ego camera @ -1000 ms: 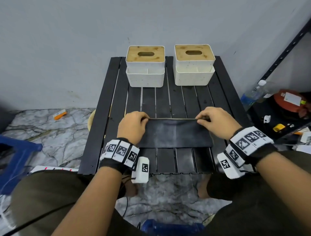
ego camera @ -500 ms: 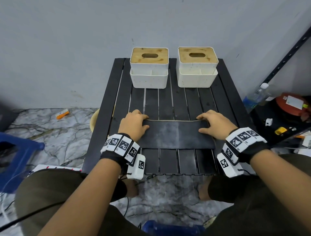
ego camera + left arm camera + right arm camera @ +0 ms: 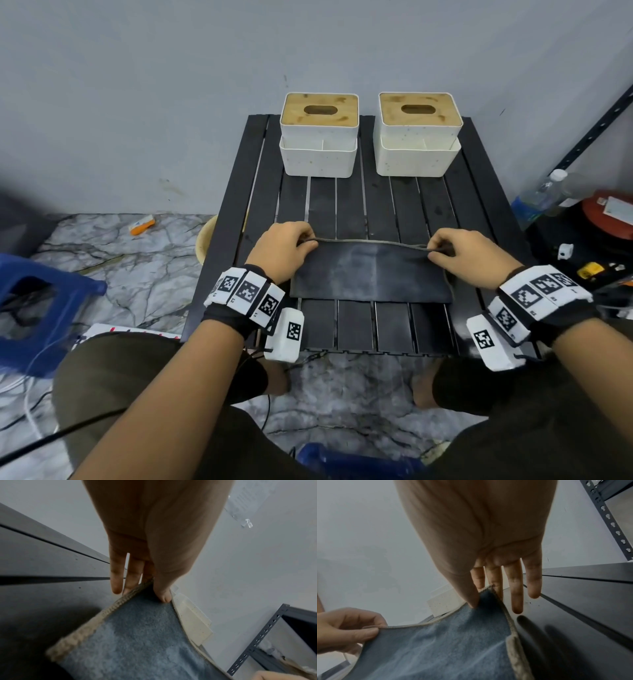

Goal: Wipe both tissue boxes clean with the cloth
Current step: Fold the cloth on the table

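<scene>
Head view first, and over at nine o'clock the left hand (image 3: 284, 250) pinches the far left corner of the cloth (image 3: 371, 274), thumb on top, fingers curled under the hem. The left wrist view confirms it: thumb (image 3: 163, 595) pressing on blue-grey pile, the beige stitched edge running down beside it, the other fingers (image 3: 116, 581) hanging straight toward the counter (image 3: 376, 205).

Moving to centre, the cloth lies on the near half of the dark slatted counter, its far edge lifted off the slats between the two hands and sagging a little in the middle. That sag suggests something light, soft and floppy, with no stiffness of its own. My read is that the corners and the hemmed edge are the sensible places to take it, since the stitching gives the fingers a ridge to bite on.

Up at twelve o'clock, well apart from the cloth, stand the left tissue box (image 3: 319, 135) and, at one o'clock, the right tissue box (image 3: 418, 133); both are upright, white with wooden slotted tops. They look rigid and light, likely to slide when rubbed, so steadying one by its side wall seems wise.

At three o'clock the right hand (image 3: 469, 253) mirrors the left, thumb and forefinger nipping the far right corner; the right wrist view shows the remaining fingers (image 3: 517, 595) extended, clear of the fabric.
</scene>
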